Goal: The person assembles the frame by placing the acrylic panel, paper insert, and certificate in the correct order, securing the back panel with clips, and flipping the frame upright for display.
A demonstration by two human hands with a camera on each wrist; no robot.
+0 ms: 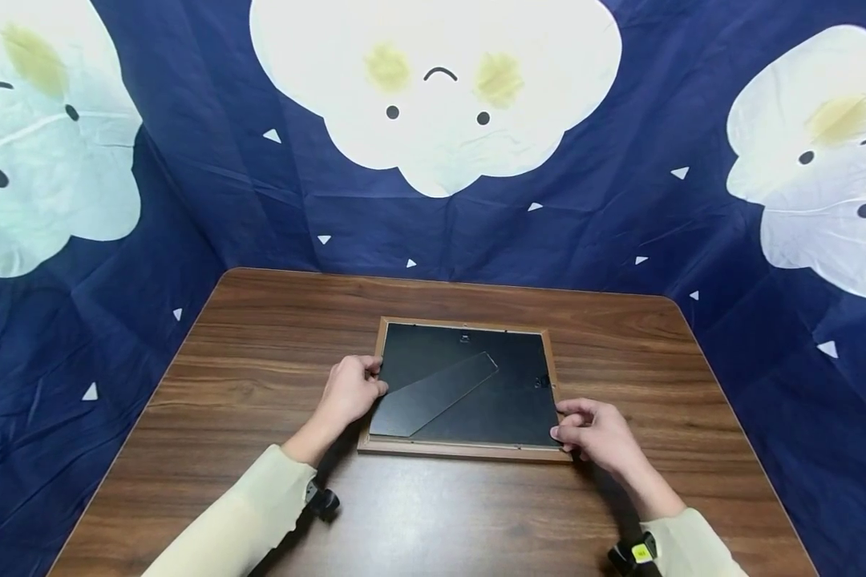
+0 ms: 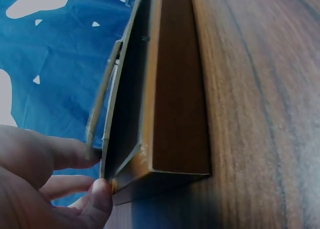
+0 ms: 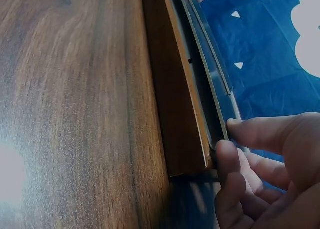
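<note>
Evidently the work centres on the frame (image 1: 469,453), which lies face down on the table (image 1: 447,521), so that its back can be reached from above. Over the frame's opening sits the dark panel (image 1: 505,401), with the stand (image 1: 433,394) lying slantwise across it and a small hanger (image 1: 465,338) by the frame's far side. Both wrist views show a dark gap along the frame's near side: there the panel stands a little clear of the rim. Whether it touches the rim at the far side, I cannot tell.

The left hand (image 1: 351,390) is at the frame's left side, the right hand (image 1: 597,431) at its near right corner. Holding the panel from two opposite sides probably serves to steady it and to share its weight between the hands, while the frame rests on the table by itself.

As for the grip, both hands are grasping the panel. On each side thumb and fingers are drawn in on its edge, with little more than the thin board between them. The right hand's lower fingers curl close by the frame's corner; whether they touch the wood is unclear.
</note>
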